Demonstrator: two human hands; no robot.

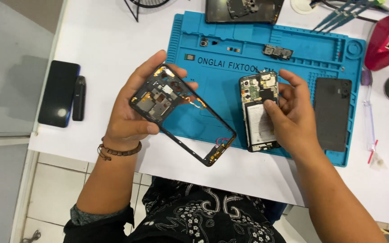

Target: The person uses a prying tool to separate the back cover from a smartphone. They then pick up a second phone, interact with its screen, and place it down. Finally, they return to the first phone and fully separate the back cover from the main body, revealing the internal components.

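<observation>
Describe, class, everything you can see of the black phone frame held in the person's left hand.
The phone frame is a thin black rectangular rim, open through its lower part, with grey metal plates and orange flex strips at its upper end and a small pink wire near its lower corner. It looks like plastic. The left hand grips its upper end and holds it tilted above the blue mat.

- Blue repair mat, centre right of the table
- Dark back cover on its right part
- Black phone, far left
- Red container, far right

Both hands raised, left fingers curled in grip, right thumb pressing.
</observation>
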